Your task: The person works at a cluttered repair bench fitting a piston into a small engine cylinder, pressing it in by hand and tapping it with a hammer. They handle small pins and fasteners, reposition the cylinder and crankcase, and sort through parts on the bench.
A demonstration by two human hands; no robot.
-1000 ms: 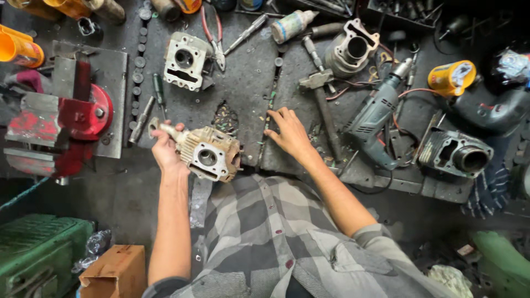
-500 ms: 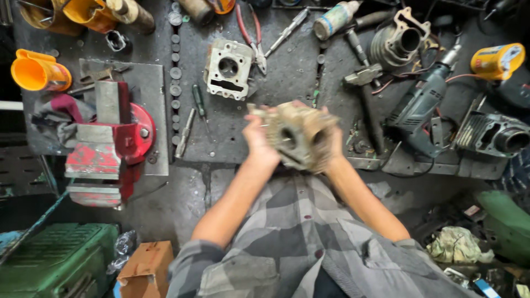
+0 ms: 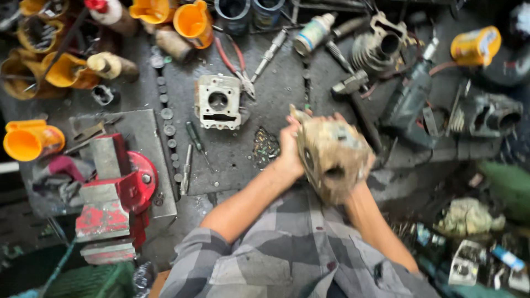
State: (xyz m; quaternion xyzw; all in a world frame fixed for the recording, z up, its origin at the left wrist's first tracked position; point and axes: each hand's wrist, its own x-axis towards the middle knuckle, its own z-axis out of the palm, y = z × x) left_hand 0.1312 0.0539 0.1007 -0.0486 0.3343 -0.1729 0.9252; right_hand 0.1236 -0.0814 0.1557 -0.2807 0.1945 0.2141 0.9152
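A dirty tan engine cylinder head (image 3: 333, 155) is lifted off the dark workbench and held close to my chest, blurred by motion. My left hand (image 3: 289, 148) grips its left side. My right hand (image 3: 365, 165) is mostly hidden behind and under its right side, also gripping it. A second, cleaner grey cylinder head (image 3: 217, 102) lies flat on the bench to the upper left of my hands.
A red bench vise (image 3: 113, 193) stands at left. Orange funnels (image 3: 30, 140) and cups sit at the back left. Red-handled pliers (image 3: 234, 60), screwdrivers, a hammer (image 3: 356, 99), a power drill (image 3: 411, 96), engine cylinders (image 3: 381, 49) and a yellow can (image 3: 475, 47) crowd the bench.
The cylinder head went from resting on the bench in my left hand to being lifted by both hands, then turned and drawn closer to me.
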